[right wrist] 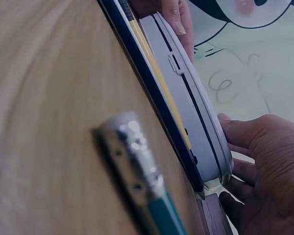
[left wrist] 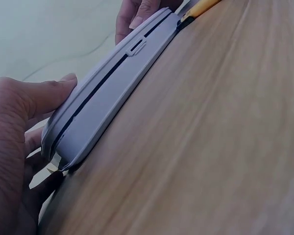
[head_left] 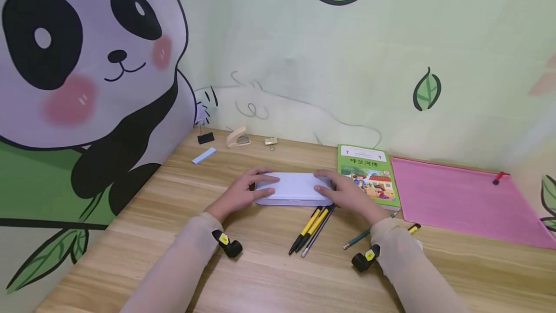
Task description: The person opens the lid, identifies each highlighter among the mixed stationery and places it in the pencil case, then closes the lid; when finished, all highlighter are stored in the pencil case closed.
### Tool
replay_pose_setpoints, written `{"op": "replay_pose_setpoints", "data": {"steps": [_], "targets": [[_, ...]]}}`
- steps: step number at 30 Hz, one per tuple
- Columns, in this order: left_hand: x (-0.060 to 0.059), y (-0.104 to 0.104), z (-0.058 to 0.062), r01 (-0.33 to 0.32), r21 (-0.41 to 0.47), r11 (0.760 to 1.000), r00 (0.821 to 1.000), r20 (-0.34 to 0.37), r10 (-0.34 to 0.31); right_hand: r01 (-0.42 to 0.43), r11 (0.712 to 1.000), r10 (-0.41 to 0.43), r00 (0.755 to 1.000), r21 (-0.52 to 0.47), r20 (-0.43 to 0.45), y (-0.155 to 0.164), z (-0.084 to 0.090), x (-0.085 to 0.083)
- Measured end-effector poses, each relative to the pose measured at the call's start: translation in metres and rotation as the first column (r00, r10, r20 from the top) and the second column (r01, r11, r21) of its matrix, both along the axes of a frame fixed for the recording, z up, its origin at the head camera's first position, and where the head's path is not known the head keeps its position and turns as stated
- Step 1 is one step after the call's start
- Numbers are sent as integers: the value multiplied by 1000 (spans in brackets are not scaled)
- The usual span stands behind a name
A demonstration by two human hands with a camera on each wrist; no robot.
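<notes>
A flat white pencil case lies shut on the wooden desk, its front latch showing in the left wrist view. My left hand grips the case's left end, thumb on the front edge and fingers over the lid. At the right end my right hand holds it the same way, its fingers wrapped round that end. The case sits just behind two yellow-and-black pens.
A green pencil lies by my right wrist. A green picture book and a pink zip folder lie to the right. A black binder clip, beige stapler, gold clip and pale blue strip sit near the wall.
</notes>
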State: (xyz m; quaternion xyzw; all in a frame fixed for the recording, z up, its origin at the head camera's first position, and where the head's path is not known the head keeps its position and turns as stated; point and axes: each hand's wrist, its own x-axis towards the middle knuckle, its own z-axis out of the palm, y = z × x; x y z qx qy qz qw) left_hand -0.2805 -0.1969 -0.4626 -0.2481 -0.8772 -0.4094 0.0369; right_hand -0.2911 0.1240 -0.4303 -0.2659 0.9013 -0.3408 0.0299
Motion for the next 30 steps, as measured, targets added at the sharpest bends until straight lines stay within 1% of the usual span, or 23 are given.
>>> {"op": "replay_pose_setpoints", "data": {"steps": [4, 9, 16, 22, 30], "targets": [[0, 0, 1, 6, -11, 1000, 1000, -3, -6, 3, 1000, -3, 1000, 3, 1, -1, -2, 0], [0, 1, 1, -8, -15, 1000, 1000, 16, 8, 6, 1000, -6, 1000, 1, -4, -2, -1, 0], [1, 1, 5, -7, -10, 1000, 1000, 25, 8, 6, 1000, -6, 1000, -4, 11, -4, 0, 0], [2, 1, 5, -8, -39, 999, 1000, 28, 9, -6, 1000, 6, 1000, -2, 16, -4, -2, 1], [-1, 7, 7, 5, -69, 998, 999, 37, -3, -7, 1000, 7, 1000, -3, -14, -2, -5, 1]]}}
